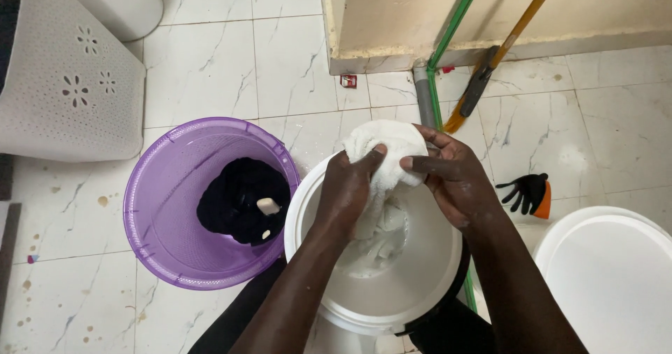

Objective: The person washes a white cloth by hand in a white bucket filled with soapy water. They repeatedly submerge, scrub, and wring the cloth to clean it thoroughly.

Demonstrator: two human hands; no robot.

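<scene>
Tiled floor [210, 67] below, I'm clamping my left hand [348, 186] and right hand [455, 179] around a white cloth [385, 147], white bucket [420, 284] beneath my grip.

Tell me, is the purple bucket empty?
Not empty: the purple bucket holds a dark cloth with a small pale lump, maybe soap, on top.

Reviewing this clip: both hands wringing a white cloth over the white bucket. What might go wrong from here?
The white cloth is held by the left hand and right hand near the white bucket rim, so water may drip onto the tiled floor, making it slippery. The purple basin of dark laundry touches the bucket; the cloth could slip into it.
</scene>
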